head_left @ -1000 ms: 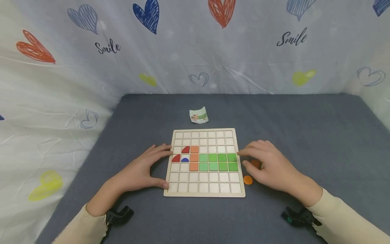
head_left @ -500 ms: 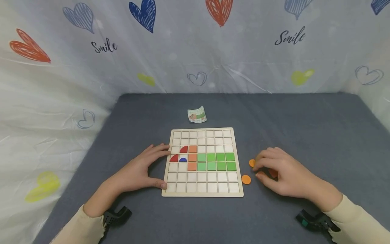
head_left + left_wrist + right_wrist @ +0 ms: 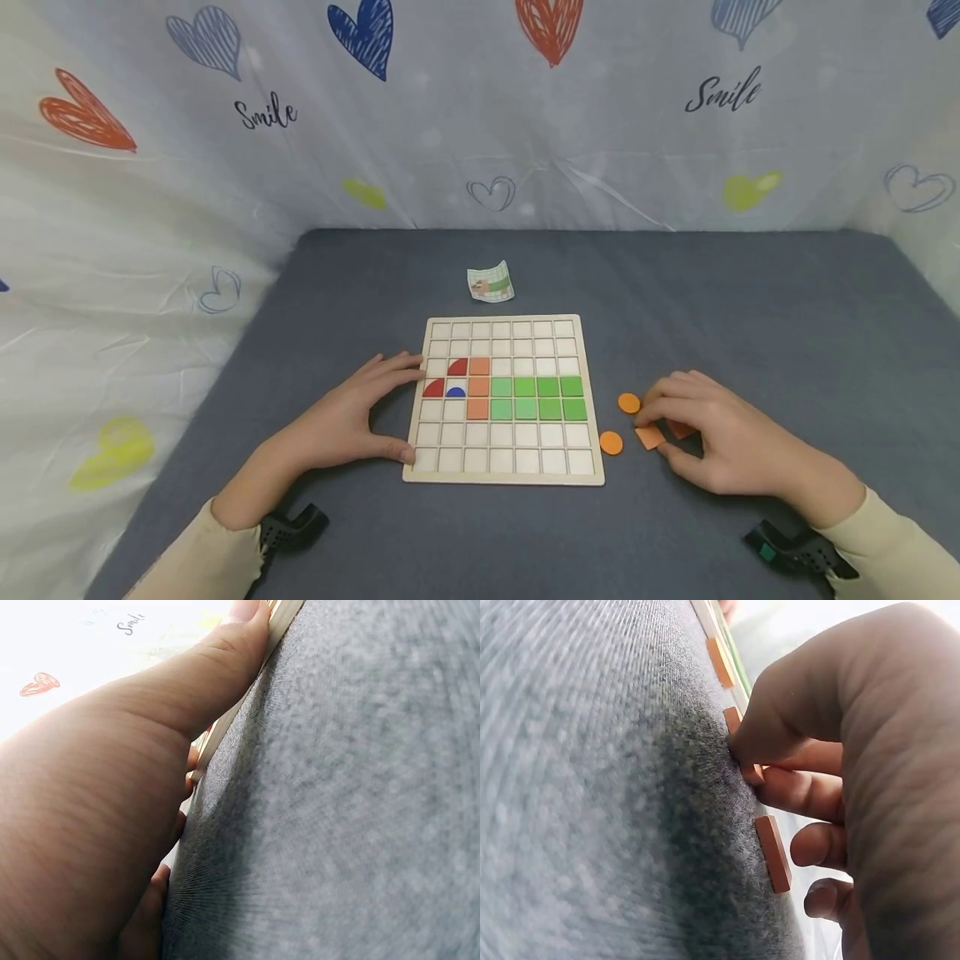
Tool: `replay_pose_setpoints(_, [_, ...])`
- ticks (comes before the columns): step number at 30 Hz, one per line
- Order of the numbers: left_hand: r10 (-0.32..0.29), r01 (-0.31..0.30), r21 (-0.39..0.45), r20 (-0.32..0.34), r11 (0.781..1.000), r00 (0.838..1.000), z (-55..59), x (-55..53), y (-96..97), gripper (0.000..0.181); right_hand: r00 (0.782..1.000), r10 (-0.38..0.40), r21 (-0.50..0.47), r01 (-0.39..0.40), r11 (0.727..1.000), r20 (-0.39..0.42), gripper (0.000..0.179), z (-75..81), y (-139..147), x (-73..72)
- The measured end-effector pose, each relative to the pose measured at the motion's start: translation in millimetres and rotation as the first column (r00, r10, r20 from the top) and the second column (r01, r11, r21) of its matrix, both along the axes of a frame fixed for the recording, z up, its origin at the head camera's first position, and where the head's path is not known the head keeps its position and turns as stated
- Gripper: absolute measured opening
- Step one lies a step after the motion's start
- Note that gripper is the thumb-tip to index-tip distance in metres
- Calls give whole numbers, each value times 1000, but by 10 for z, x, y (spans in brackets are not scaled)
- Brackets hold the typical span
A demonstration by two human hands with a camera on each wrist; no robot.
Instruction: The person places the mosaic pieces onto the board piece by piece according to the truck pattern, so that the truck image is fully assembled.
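Note:
A pale wooden grid board (image 3: 504,479) lies in the middle of the table in the head view. Green, orange and red tiles and a blue half-circle fill some of its cells. Along the board's left edge rests my left hand (image 3: 345,412), thumb at the near corner and extended fingers farther up. To the right of the board, my right hand (image 3: 727,437) pinches an orange square tile (image 3: 649,438) between thumb and fingers, low over the cloth. Another orange tile (image 3: 773,853) lies under that hand's curled fingers, partly hidden from the head view.
Two orange discs, a nearer disc (image 3: 611,442) and a farther disc (image 3: 628,403), lie between the board and my right hand. Behind the board is a small curled picture card (image 3: 491,283). A printed curtain (image 3: 420,142) hangs beyond the table's back edge.
My right hand has moved right and toward me, away from the board's edge. Both discs and the orange square tile now show beside it. The left hand stays at the board.

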State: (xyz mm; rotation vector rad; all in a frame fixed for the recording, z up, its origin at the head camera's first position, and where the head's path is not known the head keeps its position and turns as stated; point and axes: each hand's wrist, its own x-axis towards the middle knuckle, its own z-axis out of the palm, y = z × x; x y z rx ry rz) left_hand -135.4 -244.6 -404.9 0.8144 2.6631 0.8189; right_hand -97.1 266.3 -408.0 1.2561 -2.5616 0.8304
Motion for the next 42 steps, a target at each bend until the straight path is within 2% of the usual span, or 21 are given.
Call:
replay_pose_setpoints(9, [17,-17,8,8,1000,1000,3,11,-10,109,999,-9,-22,10,1000,34,50,12,-53,9])
replay_pose_setpoints(17, [-1,1,13,2,1000,1000,-26,-1,11,110,997,-15,-60,20,998,74,46,4,-155,37])
replay_pose_setpoints(20, [6,-6,11,5,1000,1000,-35,5,8,109,997,10,-78,-4,997,80,45,-5,-258,27])
replay_pose_setpoints(26, [16,-16,7,6,1000,1000,-33,14,-10,108,994,77,-103,-69,992,76,36,16,-492,-28])
replay_pose_setpoints(31, [15,-15,2,2,1000,1000,-32,3,-5,108,995,102,-118,-100,988,13,32,47,-674,-95])
replay_pose_setpoints(34, [8,-8,4,-4,1000,1000,-34,-7,12,108,995,104,-119,-104,987,-12,29,67,-775,-144])
replay_pose_setpoints(42, [6,-6,6,-3,1000,1000,-19,13,13,109,996,87,-144,-86,986,0,19,8,-1131,-267])
